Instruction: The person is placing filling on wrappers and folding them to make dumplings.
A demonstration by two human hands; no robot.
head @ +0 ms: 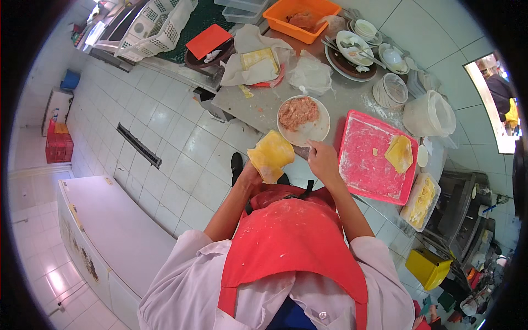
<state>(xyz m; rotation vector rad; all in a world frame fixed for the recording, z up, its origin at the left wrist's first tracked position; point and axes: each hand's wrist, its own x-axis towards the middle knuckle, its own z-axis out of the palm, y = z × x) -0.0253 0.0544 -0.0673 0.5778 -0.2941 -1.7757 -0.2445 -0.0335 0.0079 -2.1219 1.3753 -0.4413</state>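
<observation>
Yellow dough wrappers (272,154) lie spread over my left hand (250,175), which holds them up just off the table's near edge. My right hand (323,159) is at the near rim of a white bowl (307,133) of raw minced meat (299,113); its fingers are curled, and what they grip, perhaps a small utensil's handle, is too small to tell. To the right, a floured pink tray (371,161) holds a small stack of yellow wrappers (399,154) and a dough scrap.
A clear plastic container of folded dough pieces (420,202) stands beyond the tray. Behind the bowl are a plastic bag (311,74), stacked dishes (357,45), an orange basin (303,18) and a white bucket (429,113). A white chest freezer (111,231) stands at left.
</observation>
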